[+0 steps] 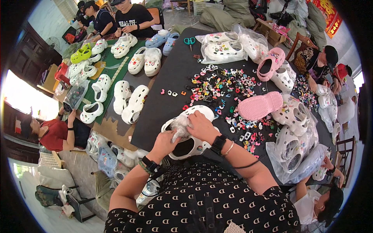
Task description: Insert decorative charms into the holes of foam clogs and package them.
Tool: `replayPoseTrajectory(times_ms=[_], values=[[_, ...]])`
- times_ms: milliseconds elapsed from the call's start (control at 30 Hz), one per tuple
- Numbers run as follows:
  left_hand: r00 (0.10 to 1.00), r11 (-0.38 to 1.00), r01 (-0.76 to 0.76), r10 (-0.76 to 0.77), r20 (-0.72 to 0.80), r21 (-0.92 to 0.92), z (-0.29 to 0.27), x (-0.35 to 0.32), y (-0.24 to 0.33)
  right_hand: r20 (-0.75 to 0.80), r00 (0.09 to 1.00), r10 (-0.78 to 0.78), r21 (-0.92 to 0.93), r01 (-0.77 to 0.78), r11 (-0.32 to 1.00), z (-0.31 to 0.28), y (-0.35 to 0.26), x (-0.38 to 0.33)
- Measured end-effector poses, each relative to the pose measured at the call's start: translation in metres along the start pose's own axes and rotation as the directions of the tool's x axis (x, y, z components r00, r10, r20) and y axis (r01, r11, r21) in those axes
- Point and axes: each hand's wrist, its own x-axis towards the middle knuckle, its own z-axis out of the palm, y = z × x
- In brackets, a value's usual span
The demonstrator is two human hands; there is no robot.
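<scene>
Pinches crumpled clear plastic (pixel 180 128) from either side with left hand (pixel 167 141) and right hand (pixel 200 126). Holds it over 2 white clogs (pixel 204 112) on the black table (pixel 161 114), near scattered colourful charms (pixel 223 84) and left of an upturned pink clog (pixel 260 106).

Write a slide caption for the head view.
Left hand and right hand hold crumpled plastic over white clogs, beside scattered charms and an upturned pink clog.

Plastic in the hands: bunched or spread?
Bunched: the translucent plastic is a crumpled wad between the left hand and right hand.
</scene>
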Motion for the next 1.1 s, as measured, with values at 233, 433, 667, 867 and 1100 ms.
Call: replayPoseTrajectory(times_ms=[233, 433, 667, 867, 1100], values=[[0.988, 0.948, -0.156, 0.154, 0.029, 0.277, 0.01, 0.012, -0.018, 0.039, 0.994, 0.105, 0.022, -0.106, 0.994, 0.012, 0.004, 0.019], [0.983, 0.877, -0.145, 0.074, 0.17, 0.457, 0.014, 0.04, -0.013, 0.098, 0.993, 0.064, 0.204, -0.083, 0.975, 0.007, 0.012, 0.018], [0.999, 0.896, -0.043, 0.033, 0.029, 0.442, 0.034, 0.069, -0.01, 0.047, 0.999, 0.028, 0.326, -0.042, 0.944, 0.011, 0.013, 0.01], [0.991, 0.928, 0.106, -0.069, -0.113, 0.358, 0.046, 0.067, -0.011, -0.044, 0.999, 0.002, 0.252, 0.009, 0.968, 0.014, 0.007, 0.002], [0.999, 0.997, -0.018, 0.02, -0.03, 0.078, 0.028, 0.035, -0.021, -0.174, 0.984, -0.033, 0.342, 0.091, 0.935, 0.002, 0.05, -0.035]])
